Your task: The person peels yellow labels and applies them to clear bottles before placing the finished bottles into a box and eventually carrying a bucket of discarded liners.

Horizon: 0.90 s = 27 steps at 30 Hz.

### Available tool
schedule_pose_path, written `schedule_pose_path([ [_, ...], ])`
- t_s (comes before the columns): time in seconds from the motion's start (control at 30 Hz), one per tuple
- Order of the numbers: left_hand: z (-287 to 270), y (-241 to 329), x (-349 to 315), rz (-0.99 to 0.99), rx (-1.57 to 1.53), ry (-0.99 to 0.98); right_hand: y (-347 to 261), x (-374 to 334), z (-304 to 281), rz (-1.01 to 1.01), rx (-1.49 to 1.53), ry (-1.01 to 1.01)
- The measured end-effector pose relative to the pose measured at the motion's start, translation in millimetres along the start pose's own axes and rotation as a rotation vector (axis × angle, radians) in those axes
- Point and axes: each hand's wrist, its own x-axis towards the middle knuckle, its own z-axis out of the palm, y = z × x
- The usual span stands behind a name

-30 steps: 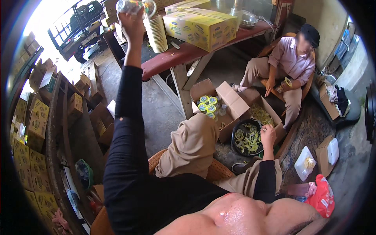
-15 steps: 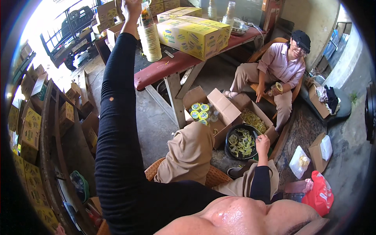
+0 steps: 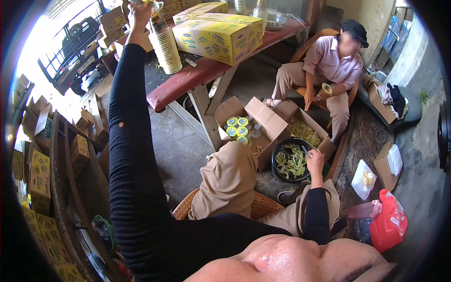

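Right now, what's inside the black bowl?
Yellow and pale green strips lie loosely in the bowl. The right hand covers part of its right side, and whatever is underneath the strips can't be seen.

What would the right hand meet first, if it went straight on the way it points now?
Probably the black basin of yellow-green strips; depth is unclear, so the right hand might pass over it.

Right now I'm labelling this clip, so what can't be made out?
In the head view:
What the left hand touches: partly cut off by the top edge.
The small item in the right hand: mostly hidden by that hand.
Bottom of the black basin: under yellow-green strips.
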Motion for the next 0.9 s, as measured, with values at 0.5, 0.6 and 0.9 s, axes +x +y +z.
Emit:
schedule_pose_path([
  [0.5, 9, -44, -70, 0.118, 0.014, -0.231, -7, -4, 11, -0.096, 0.013, -0.021],
  [0.6, -6, -49, -61, 0.145, -0.132, -0.115, -20, -5, 19, -0.107, 0.077, -0.058],
  [0.9, -40, 33, -191, 0.303, -0.473, 0.263, -42, 4, 30, -0.066, 0.365, -0.174],
])
